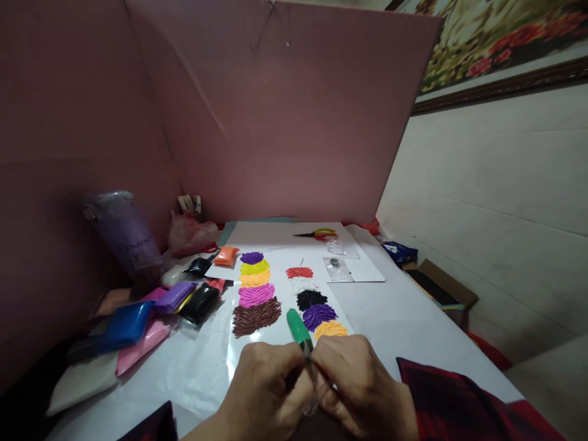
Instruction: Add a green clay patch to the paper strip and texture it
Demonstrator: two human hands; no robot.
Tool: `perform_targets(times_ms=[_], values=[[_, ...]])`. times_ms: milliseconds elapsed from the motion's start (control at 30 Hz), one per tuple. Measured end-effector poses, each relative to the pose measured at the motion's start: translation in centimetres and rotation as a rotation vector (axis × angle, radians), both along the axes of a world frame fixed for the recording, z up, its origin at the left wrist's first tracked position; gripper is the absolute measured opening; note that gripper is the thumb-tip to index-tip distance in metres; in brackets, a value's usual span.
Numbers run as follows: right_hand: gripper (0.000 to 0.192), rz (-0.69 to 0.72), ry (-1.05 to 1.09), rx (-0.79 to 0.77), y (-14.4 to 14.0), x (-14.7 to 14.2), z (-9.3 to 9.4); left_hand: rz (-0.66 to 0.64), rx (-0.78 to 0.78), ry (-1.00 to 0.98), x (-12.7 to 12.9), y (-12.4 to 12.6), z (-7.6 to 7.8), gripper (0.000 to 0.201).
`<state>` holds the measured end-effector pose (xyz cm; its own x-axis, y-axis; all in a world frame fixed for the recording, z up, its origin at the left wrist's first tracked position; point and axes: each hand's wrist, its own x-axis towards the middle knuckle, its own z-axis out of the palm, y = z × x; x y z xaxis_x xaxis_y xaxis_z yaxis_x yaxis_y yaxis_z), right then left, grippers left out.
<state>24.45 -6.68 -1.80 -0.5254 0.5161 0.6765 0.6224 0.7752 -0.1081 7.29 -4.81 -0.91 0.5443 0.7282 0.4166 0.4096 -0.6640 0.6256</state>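
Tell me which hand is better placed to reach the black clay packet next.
Probably the left hand: the black clay packet lies on its side of the table, while the right hand would have to cross over. Both now meet at the green-handled tool.

A: Tool tip?
B: Hidden between left hand and right hand; only the green handle shows.
A: Wrists?
B: Cut off by bottom edge. Bottle label blurred.

likely a home craft table — clay packets, framed painting.
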Motion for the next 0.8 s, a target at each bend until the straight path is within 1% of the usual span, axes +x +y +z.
perform_targets(times_ms=[67, 133, 233, 333, 500, 633, 700, 800], values=[[0.021, -0.005, -0.004, 0.027, 0.0, -0.2, 0.0, -0.015, -0.011, -0.01, 0.0, 0.0, 0.0, 0.026], [0.021, -0.033, -0.01, 0.051, 0.0, -0.5, 0.0, 0.003, -0.044, -0.005, 0.1, -0.1, 0.0, 0.027], [0.022, -0.103, 0.0, 0.094, 0.3, -0.6, 0.3, 0.058, -0.06, -0.013, 0.2, -0.3, 0.1, 0.027], [0.025, -0.17, 0.059, 0.088, 0.8, -0.2, 0.6, 0.112, -0.045, -0.038, 0.1, -0.3, 0.3, 0.028], [0.021, -0.091, 0.112, -0.018, 1.3, 0.2, 0.7, 0.174, -0.037, -0.031, -0.1, 0.0, 0.2, 0.032], [0.01, -0.129, 0.153, -0.047, 0.9, -0.3, 0.6, 0.121, -0.048, 0.03, -0.1, 0.2, 0.0, 0.027], [0.011, -0.151, 0.171, -0.05, 0.6, -0.4, 0.4, 0.08, -0.04, 0.038, -0.1, 0.1, 0.2, 0.026], [0.014, -0.171, 0.205, -0.001, 0.4, -0.3, 0.2, 0.068, -0.059, 0.034, -0.1, 0.0, 0.6, 0.028]])
